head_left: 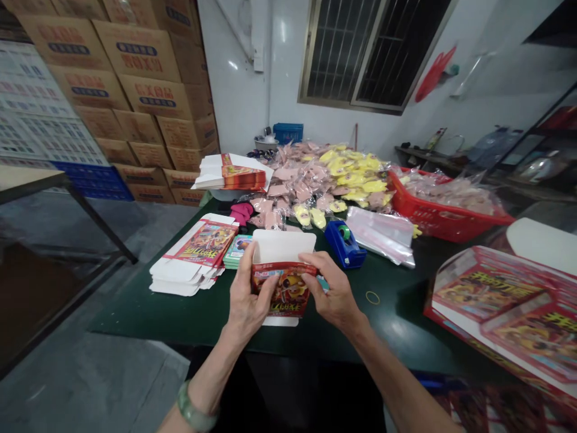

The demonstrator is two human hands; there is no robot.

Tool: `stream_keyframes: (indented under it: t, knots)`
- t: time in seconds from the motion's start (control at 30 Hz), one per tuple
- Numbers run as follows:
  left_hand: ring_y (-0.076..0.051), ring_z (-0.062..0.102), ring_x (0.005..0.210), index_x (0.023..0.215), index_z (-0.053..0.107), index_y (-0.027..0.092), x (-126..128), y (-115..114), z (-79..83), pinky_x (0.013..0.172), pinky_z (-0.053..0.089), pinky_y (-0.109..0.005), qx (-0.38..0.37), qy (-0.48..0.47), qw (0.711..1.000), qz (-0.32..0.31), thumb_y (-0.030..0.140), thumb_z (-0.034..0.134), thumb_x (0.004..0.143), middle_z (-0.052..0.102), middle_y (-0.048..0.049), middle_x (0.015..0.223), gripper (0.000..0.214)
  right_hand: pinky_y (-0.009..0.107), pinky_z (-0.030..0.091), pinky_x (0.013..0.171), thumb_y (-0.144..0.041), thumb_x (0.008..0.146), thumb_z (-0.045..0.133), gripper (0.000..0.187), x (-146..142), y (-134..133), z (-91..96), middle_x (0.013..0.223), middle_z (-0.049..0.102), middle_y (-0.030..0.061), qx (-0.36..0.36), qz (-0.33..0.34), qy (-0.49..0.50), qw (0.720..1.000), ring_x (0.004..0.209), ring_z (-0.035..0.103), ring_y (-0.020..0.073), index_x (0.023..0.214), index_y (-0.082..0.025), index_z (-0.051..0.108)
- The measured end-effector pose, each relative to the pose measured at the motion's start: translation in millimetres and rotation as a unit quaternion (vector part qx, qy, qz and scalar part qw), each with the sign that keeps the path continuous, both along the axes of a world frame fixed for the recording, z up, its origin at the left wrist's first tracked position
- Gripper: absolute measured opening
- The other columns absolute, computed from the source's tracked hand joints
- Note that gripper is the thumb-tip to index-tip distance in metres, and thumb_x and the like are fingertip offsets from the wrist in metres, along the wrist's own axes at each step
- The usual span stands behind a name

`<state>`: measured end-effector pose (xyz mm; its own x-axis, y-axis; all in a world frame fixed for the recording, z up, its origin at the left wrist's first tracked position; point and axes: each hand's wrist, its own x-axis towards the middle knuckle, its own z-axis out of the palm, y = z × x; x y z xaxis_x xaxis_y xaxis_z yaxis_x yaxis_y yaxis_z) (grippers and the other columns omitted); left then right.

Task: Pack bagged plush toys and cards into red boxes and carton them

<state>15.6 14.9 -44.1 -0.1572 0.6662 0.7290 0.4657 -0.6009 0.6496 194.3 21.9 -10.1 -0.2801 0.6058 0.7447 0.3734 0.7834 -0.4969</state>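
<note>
Stacked cardboard cartons [135, 90] rise along the far left wall, near a barred window [369, 54]. The green worktop [144, 319] spreads across the middle of the view, carrying a large heap of pink and yellow bagged items [315, 180]. A red plastic basket [444, 207] of more bagged goods sits at its far right. Flat red-printed card blanks [193, 258] lie stacked left of centre, and a larger pile of printed cartons [500, 307] fills the near right. Above the worktop's near edge, the left hand [246, 294] and right hand [329, 288] grip an open printed paperboard box [283, 288], its white inner flaps standing up. The fingers [311, 264] of both hands curl closed around its sides. A blue tape dispenser [345, 243] sits just beyond the right hand, and a small rubber band [372, 297] lies near it.
</note>
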Motion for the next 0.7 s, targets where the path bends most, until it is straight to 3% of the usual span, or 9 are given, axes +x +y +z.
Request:
stream_keyframes:
  t: [0.13, 0.27, 0.33, 0.4, 0.5, 0.6, 0.7]
  knots:
    - [-0.015, 0.060, 0.089, 0.111, 0.057, 0.021, 2, 2, 9.0, 0.081, 0.048, -0.026, 0.051, 0.007, 0.999, 0.009, 0.019, 0.062, 0.080, 0.062, -0.0035, 0.100, 0.031, 0.030, 0.044, 0.088, -0.015, 0.091, 0.042, 0.032, -2, -4, -0.1, 0.109, 0.054, 0.0073, -0.029, -0.006, 0.032, 0.999, 0.103, 0.053, 0.0159, 0.121, -0.022, 0.052]
    - [-0.012, 0.056, 0.073, 0.091, 0.062, 0.018, 6, -1, 15.3, 0.068, 0.045, -0.024, 0.045, -0.010, 0.999, -0.025, 0.018, 0.049, 0.087, 0.059, -0.0013, 0.080, 0.013, 0.029, 0.043, 0.085, -0.021, 0.094, 0.038, 0.026, 1, -3, -2.2, 0.109, 0.053, 0.0057, -0.106, -0.021, 0.089, 0.990, 0.102, 0.053, 0.0160, 0.098, -0.022, 0.064]
    - [-0.013, 0.056, 0.075, 0.086, 0.064, 0.017, 10, -4, 16.9, 0.068, 0.044, -0.025, 0.027, -0.032, 0.999, -0.029, 0.020, 0.043, 0.090, 0.059, -0.0024, 0.080, 0.021, 0.026, 0.044, 0.079, -0.023, 0.093, 0.041, 0.021, 3, -4, -2.2, 0.100, 0.055, 0.0037, -0.150, -0.014, 0.118, 0.982, 0.092, 0.056, 0.0141, 0.094, -0.022, 0.062]
    - [-0.014, 0.057, 0.080, 0.083, 0.064, 0.018, 15, -6, 16.5, 0.072, 0.044, -0.025, 0.002, -0.056, 0.998, -0.020, 0.022, 0.042, 0.091, 0.061, -0.0030, 0.082, 0.025, 0.024, 0.045, 0.070, -0.025, 0.092, 0.045, 0.014, 7, -4, -1.0, 0.092, 0.054, 0.0008, -0.192, 0.008, 0.172, 0.966, 0.081, 0.056, 0.0117, 0.102, -0.024, 0.055]
    - [-0.012, 0.057, 0.073, 0.094, 0.059, 0.020, 22, -8, 13.7, 0.066, 0.044, -0.023, -0.034, -0.147, 0.988, -0.020, 0.026, 0.046, 0.090, 0.060, -0.0007, 0.079, 0.015, 0.022, 0.046, 0.066, -0.026, 0.090, 0.049, 0.029, 14, -3, 3.3, 0.091, 0.053, -0.0014, -0.243, 0.063, 0.202, 0.947, 0.076, 0.055, 0.0101, 0.118, -0.029, 0.042]
    - [-0.013, 0.061, 0.077, 0.115, 0.044, 0.026, 25, -9, 14.4, 0.066, 0.047, -0.024, -0.072, -0.269, 0.955, -0.107, 0.026, 0.048, 0.088, 0.063, -0.0018, 0.089, 0.027, 0.020, 0.047, 0.065, -0.027, 0.090, 0.050, 0.023, 22, -1, 8.5, 0.087, 0.054, -0.0011, -0.262, 0.086, 0.122, 0.954, 0.076, 0.054, 0.0100, 0.113, -0.027, 0.050]
    - [-0.018, 0.062, 0.095, 0.110, 0.049, 0.026, 24, -9, 19.6, 0.077, 0.051, -0.032, -0.078, -0.268, 0.945, -0.169, 0.021, 0.048, 0.088, 0.065, -0.0050, 0.103, 0.023, 0.020, 0.048, 0.066, -0.026, 0.090, 0.050, 0.013, 23, -2, 10.8, 0.088, 0.057, -0.0002, -0.235, 0.060, 0.098, 0.965, 0.077, 0.056, 0.0103, 0.101, -0.024, 0.056]
